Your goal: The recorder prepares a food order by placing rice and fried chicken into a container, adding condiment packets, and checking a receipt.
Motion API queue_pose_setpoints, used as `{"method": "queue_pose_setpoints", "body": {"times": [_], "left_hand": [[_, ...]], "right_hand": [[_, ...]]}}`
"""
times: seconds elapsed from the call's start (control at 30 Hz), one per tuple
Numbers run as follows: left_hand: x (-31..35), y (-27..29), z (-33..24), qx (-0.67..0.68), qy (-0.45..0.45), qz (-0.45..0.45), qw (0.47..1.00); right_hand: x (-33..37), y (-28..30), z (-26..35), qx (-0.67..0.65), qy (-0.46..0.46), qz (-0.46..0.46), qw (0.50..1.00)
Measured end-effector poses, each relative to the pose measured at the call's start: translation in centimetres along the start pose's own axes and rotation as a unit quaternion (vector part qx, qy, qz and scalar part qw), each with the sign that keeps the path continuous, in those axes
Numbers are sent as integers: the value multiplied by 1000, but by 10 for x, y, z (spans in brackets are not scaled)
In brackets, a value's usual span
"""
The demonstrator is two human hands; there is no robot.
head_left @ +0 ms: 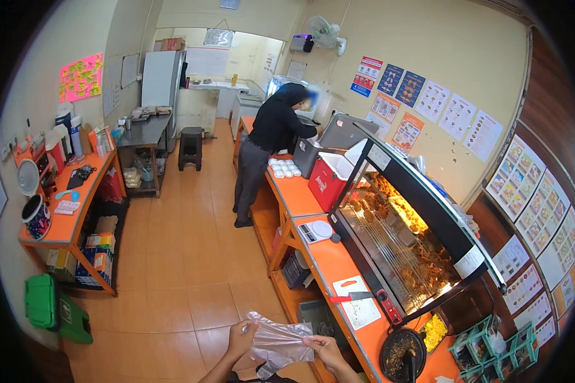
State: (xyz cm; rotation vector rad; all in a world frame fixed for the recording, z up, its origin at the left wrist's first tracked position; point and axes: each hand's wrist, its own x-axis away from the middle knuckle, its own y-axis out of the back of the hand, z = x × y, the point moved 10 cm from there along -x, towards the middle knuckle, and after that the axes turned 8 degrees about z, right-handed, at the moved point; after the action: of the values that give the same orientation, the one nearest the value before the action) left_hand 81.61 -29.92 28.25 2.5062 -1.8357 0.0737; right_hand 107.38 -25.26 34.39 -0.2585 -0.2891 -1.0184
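Stretched between my two hands, low in the view, is a thin, see-through plastic bag (pixel 278 343). My left hand (pixel 240 339) pinches its upper left edge. On the other side, my right hand (pixel 326 352) grips the right edge between thumb and fingers. The bag hangs crumpled over the floor, just left of the orange counter (pixel 333 265). To the right of my hands, a white cutting board (pixel 358 313) lies on that counter with a red-handled knife (pixel 352 297) across it. Beyond the board stands a lit glass display case (pixel 402 236) with fried food inside.
Near the case are a black stone mortar (pixel 395 364), a tray of yellow food (pixel 435 332) and green baskets (pixel 485 348). A kitchen scale (pixel 315 231) and a red cooler box (pixel 326 185) stand farther along. A person (pixel 268 143) bends over the counter. A green bin (pixel 51 306) stands left.
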Motion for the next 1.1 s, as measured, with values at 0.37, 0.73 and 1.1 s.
{"method": "queue_pose_setpoints", "body": {"times": [0.37,0.73,1.1], "left_hand": [[33,41,-116,-445,-208,-320,810],[41,-66,-30,71,24,276,958],[53,-38,1,22,90,297,950]], "right_hand": [[-31,6,25,45,125,-42,990],[-21,-101,25,313,271,84,906],[-5,-89,-45,96,22,189,977]]}}
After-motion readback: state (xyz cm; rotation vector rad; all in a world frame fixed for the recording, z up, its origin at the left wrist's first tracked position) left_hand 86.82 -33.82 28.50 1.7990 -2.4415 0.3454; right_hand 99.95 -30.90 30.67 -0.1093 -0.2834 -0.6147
